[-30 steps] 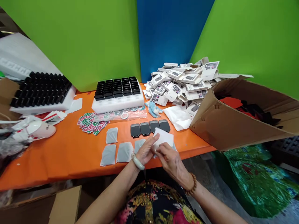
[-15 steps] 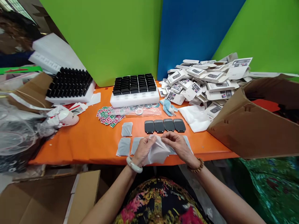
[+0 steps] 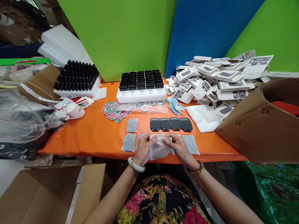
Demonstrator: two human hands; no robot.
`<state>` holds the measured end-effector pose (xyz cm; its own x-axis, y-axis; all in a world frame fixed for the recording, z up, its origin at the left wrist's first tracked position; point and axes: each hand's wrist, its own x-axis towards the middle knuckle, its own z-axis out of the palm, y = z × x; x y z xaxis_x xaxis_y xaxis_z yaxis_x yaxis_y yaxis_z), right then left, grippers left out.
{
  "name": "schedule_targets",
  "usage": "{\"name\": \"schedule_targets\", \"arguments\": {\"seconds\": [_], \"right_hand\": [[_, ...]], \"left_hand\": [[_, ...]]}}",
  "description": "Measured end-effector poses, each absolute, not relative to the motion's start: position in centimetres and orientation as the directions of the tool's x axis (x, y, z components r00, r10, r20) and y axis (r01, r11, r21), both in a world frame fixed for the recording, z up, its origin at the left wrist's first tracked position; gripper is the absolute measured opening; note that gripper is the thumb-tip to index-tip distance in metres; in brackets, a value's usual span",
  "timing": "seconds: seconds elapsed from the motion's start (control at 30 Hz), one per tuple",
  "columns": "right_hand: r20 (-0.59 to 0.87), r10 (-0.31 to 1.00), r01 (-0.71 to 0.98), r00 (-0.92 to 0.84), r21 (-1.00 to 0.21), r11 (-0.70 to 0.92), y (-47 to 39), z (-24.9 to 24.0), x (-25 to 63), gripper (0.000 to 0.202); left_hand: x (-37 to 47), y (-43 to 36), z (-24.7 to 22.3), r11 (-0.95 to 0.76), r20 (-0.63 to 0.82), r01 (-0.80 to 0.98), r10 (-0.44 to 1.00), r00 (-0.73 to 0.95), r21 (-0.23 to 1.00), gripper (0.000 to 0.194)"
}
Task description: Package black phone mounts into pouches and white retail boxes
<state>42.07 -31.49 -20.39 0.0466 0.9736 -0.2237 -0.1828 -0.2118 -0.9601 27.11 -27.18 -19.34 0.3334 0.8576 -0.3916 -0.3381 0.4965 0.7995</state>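
Between my hands, over the table's front edge, is a thin white translucent bag (image 3: 160,150). My left hand (image 3: 144,148) pinches its left side with thumb and fingers. My right hand (image 3: 178,147) is closed on its upper right edge. Whether anything is inside the bag cannot be made out. Just beyond my hands lies a row of black rounded-square devices (image 3: 165,124). Wrapped grey-looking devices in white bags lie around my hands: one at the right (image 3: 190,144), one at the left (image 3: 128,142) and a smaller one above it (image 3: 132,125). Others are partly hidden under my hands.
Behind stands a white foam tray (image 3: 141,97) of black devices, with another foam tray (image 3: 77,92) at left. Printed stickers (image 3: 114,111), a blue cloth (image 3: 174,105) and white foam sheets (image 3: 202,119) lie nearer. White boxes (image 3: 210,74) are heaped at right beside a large carton (image 3: 247,124).
The camera view has shifted, so the table's things appear further right. The bag is now held flatter and more spread between both hands, its upper edge pulled straighter.
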Motion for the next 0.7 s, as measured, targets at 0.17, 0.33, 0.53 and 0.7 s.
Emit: {"name": "schedule_targets", "arguments": {"seconds": [0.17,0.33,0.53,0.7], "right_hand": [[-0.2,0.978,-0.236,0.061,-0.955,-0.181,-31.7,-20.9,41.3,0.042],[-0.281,0.959,-0.465,-0.041,-0.844,-0.267,-32.1,-20.7,40.9,0.045],[-0.189,0.938,-0.058,-0.289,-0.975,-0.214,-30.6,-20.1,43.2,0.038],[0.087,0.981,0.6,-0.173,-0.78,0.175,-24.6,-21.1,45.1,0.031]], "left_hand": [[27.1,-27.6,-18.9,0.579,-0.411,-0.481,0.812,0.415,0.658,0.033],[25.7,-28.0,-19.2,0.737,-0.448,-0.328,0.638,0.626,0.591,0.031],[21.8,-25.7,-19.1,0.383,-0.333,0.044,0.735,0.591,0.923,0.027],[20.3,-24.5,-18.4,-0.068,-0.132,0.306,0.799,0.587,0.95,0.011]]}}
